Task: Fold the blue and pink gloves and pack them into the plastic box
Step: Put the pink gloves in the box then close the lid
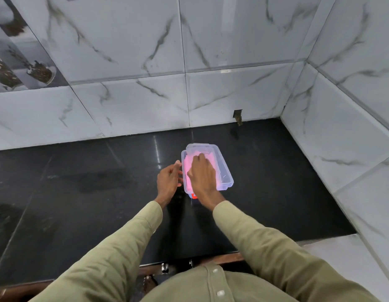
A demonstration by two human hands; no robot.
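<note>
My right hand [201, 174] lies palm down inside the box [226, 182], fingers curled and pressed onto the pink glove [187, 164], which fills the left and far part of the box; whether the fingers pinch the fabric or only rest on it I cannot tell. My left hand [168, 182] is just left of the box, open, fingers spread and slightly bent, thumb up, the fingertips at or nearly at the box's left wall (contact is too close to call), holding nothing. The box is clear plastic and sits on the dark counter [80, 182], right of centre, its long side running near to far and tilted a little to the right. At its far end a second clear edge shows, seemingly a lid [202, 146] lying partly under or behind it. At the near end, under my right wrist, a small red and blue patch [194, 195] peeks out; I cannot say what it is, and the blue glove I cannot pick out. Marbled tiles [232, 51] rise on the far and right sides. Both my sleeves [115, 243] are olive.
</note>
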